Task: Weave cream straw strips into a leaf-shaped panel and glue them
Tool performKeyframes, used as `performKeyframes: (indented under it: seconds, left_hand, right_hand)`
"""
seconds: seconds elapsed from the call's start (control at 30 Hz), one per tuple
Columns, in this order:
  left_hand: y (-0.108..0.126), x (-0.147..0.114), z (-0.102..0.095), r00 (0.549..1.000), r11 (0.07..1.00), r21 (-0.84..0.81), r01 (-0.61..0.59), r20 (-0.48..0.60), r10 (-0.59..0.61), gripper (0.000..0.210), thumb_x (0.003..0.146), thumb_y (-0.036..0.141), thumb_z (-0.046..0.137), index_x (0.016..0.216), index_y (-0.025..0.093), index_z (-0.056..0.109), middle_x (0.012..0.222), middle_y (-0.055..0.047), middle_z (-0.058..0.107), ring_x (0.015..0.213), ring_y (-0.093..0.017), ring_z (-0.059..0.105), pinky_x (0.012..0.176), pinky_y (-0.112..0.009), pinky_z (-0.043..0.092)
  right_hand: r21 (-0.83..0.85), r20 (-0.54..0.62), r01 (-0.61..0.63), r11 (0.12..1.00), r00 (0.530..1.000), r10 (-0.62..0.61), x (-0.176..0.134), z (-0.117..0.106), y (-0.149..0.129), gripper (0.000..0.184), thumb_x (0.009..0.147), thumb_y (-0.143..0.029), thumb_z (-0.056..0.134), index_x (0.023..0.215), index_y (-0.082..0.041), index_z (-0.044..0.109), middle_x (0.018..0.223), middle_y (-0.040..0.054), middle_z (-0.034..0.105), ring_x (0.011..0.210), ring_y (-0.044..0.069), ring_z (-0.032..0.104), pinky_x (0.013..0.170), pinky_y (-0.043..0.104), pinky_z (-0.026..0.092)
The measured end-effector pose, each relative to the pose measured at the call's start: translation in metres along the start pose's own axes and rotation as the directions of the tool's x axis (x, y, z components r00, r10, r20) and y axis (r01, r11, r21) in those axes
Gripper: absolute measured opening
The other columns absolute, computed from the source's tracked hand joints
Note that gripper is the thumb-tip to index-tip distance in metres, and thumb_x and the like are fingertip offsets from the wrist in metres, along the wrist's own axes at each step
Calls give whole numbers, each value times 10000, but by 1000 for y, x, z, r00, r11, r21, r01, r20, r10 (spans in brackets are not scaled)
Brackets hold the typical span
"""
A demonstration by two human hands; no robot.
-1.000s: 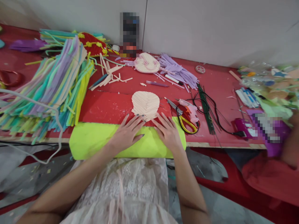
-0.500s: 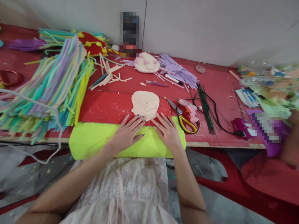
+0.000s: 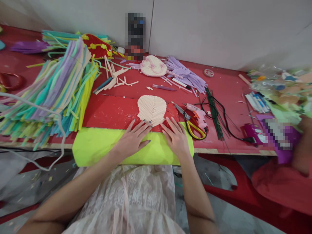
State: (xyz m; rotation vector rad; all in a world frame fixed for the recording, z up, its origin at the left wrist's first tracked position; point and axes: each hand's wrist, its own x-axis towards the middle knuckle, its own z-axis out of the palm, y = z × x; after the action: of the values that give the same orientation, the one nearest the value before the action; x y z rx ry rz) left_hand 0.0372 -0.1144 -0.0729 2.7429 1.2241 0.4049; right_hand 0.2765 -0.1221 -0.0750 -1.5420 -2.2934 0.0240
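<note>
A cream, leaf-shaped piece made of slanting pipe-cleaner strips (image 3: 152,109) lies flat on the red board in front of me. My left hand (image 3: 134,138) rests palm down on the yellow-green sheet (image 3: 95,148), fingers stretched, its fingertips at the piece's lower left edge. On the same sheet lies my right hand (image 3: 177,136), fingers spread, just off the piece's lower right edge. Neither hand holds anything. Right of my right hand are yellow-handled scissors (image 3: 195,128) and a pink glue gun (image 3: 200,117) with a black cord.
Bundled pastel pipe cleaners (image 3: 65,81) fill the left. Behind are a round cream-and-pink piece (image 3: 153,66), purple pipe cleaners (image 3: 186,76) and a purple pen (image 3: 163,87). Green wire stems (image 3: 214,115) and a magenta box (image 3: 253,134) stand right. Another person's arm (image 3: 303,149) is at the right edge.
My right hand has slid slightly to the right, away from the leaf-shaped piece's lower edge. My left hand and the piece stay in place.
</note>
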Motion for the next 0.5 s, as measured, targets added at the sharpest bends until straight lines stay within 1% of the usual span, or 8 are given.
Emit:
performKeyframes:
  seconds: [0.27, 0.5]
  left_hand:
    - [0, 0, 0, 1000, 1000, -6, -2, 4, 2, 537, 979, 419, 364, 1464, 190, 348, 1482, -87, 429, 1391, -236, 359, 1188, -496, 155]
    - [0, 0, -1, 1000, 1000, -11, 2, 7, -2, 537, 977, 418, 369, 1459, 182, 357, 1481, -82, 433, 1391, -231, 359, 1192, -493, 158]
  right_hand:
    - [-3, 4, 22, 1000, 1000, -22, 1, -1, 0, 392, 980, -288, 424, 1365, -296, 499, 1485, -28, 422, 1418, 208, 321, 1159, 479, 306]
    - [14, 3, 20, 1000, 1000, -20, 2, 0, 0, 392, 980, -280, 416, 1362, -290, 503, 1478, -18, 434, 1417, 214, 323, 1156, 492, 309]
